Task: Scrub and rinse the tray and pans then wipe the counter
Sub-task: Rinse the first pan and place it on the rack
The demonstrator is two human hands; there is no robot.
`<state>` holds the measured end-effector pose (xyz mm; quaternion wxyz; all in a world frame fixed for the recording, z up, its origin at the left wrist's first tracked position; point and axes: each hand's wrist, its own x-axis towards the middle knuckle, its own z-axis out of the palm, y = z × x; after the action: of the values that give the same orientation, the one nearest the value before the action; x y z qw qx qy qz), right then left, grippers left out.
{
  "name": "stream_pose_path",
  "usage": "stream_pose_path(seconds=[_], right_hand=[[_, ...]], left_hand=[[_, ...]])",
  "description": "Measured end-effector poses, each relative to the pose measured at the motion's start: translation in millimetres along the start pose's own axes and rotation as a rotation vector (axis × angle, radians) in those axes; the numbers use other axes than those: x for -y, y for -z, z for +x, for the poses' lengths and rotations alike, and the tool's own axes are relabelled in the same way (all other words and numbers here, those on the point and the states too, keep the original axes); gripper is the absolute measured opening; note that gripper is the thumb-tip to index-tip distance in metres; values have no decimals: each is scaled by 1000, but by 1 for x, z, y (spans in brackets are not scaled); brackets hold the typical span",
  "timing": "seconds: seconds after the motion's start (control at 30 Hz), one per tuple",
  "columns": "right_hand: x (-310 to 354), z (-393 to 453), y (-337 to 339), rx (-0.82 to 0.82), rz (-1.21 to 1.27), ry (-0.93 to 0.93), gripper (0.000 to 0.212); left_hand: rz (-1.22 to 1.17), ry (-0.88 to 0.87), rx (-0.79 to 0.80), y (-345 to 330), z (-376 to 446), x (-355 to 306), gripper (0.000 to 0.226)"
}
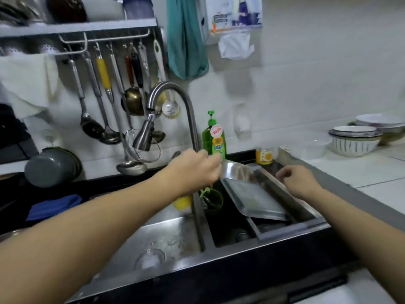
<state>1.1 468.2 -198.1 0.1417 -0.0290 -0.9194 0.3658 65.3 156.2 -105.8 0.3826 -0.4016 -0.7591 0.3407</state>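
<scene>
A steel tray (254, 197) lies tilted in the right basin of the sink (291, 228), its far end raised. My left hand (194, 170) reaches across the faucet base, and its curled fingers hold the tray's far left corner. Hovering over the basin's right rim, beside the tray, my right hand (295, 178) has loosely curled fingers and holds nothing. Below my left wrist, a yellow sponge (182, 202) and a green loop (211, 199) lie at the divider between the basins.
The curved faucet (175, 95) arches over the left basin (157, 238). A green dish soap bottle (214, 137) stands behind the sink. Ladles hang on the wall rack (105, 40). Stacked bowls (355, 139) stand on the white counter (372, 172) at the right; a blue cloth (54, 206) lies at the left.
</scene>
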Motion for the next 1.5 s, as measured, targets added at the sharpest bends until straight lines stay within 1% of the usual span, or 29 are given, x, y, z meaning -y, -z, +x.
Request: stream_pose_path(seconds=[0.07, 0.17, 0.27, 0.4, 0.47, 0.53, 0.6, 0.67, 0.7, 0.73, 0.8, 0.83, 0.87, 0.93, 1.0, 1.03, 1.07, 1.13, 1.17, 1.2, 1.23, 1.27, 1.3, 1.33, 1.37, 1.4, 1.47, 1.5], right_hand=[[-16, -3, 14, -16, -2, -65, 35], [-31, -7, 19, -4, -13, -100, 41], [-37, -11, 20, 1, -11, -96, 40], [-51, -9, 16, 24, -2, -90, 35], [-55, -6, 10, 44, 21, -88, 32], [-55, -6, 6, 69, 41, -88, 28], [-51, -4, 3, 75, 66, -98, 26], [-43, -1, -7, 92, 78, -111, 26], [-38, -1, -10, 92, 83, -115, 26], [-32, 0, -14, 94, 95, -111, 26], [-11, 3, -25, 119, 137, -108, 25], [2, 2, -29, 124, 166, -104, 24], [15, 2, -36, 128, 196, -89, 24], [48, -2, -52, 153, 254, -48, 24], [87, -12, -72, 217, 271, 8, 20], [112, -20, -84, 258, 233, 41, 20], [137, -30, -96, 277, 187, 77, 23], [181, -54, -127, 239, 134, 156, 32], [197, -66, -148, 232, 126, 196, 30], [208, -79, -170, 263, 96, 244, 25], [214, -91, -190, 391, 40, 274, 19], [216, -101, -208, 595, -55, 301, 30], [216, -108, -222, 794, -187, 345, 62], [213, -113, -228, 914, -289, 392, 82], [210, -115, -226, 920, -307, 422, 83], [203, -112, -221, 845, -267, 433, 75], [183, -97, -197, 633, -100, 359, 56], [170, -88, -181, 502, -39, 298, 46]], left_hand=[[51, -105, -62, -17, 33, -26, 15], [97, -227, -87, -39, 62, -60, 19], [75, -253, -79, -59, 75, -86, 29], [-9, -259, -107, -84, 83, -106, 26], [-62, -294, -76, -98, 77, -107, 20], [-154, -314, -5, -105, 64, -102, 8], [-228, -345, 104, -108, 48, -99, 11], [-304, -306, 180, -104, 25, -97, 14], [-351, -233, 179, -103, 13, -99, 16], [-418, -113, 168, -102, 1, -101, 18], [-591, 197, 210, -96, -26, -107, 25], [-680, 362, 267, -92, -39, -109, 28], [-771, 534, 358, -89, -55, -111, 28], [-887, 840, 512, -82, -89, -109, 22], [-914, 1067, 591, -76, -126, -101, 15], [-910, 1169, 613, -73, -145, -94, 12], [-911, 1285, 618, -71, -161, -88, 14], [-929, 1483, 592, -68, -191, -75, 24], [-930, 1514, 575, -66, -204, -71, 26], [-941, 1502, 594, -64, -215, -70, 26], [-955, 1454, 662, -58, -219, -70, 25], [-1000, 1387, 760, -55, -223, -73, 26], [-1056, 1334, 855, -49, -226, -75, 35], [-1115, 1318, 887, -46, -229, -77, 49], [-1149, 1334, 855, -46, -232, -76, 56], [-1160, 1375, 778, -48, -231, -76, 56], [-1209, 1505, 650, -54, -222, -76, 39], [-1325, 1600, 562, -55, -210, -78, 27]])
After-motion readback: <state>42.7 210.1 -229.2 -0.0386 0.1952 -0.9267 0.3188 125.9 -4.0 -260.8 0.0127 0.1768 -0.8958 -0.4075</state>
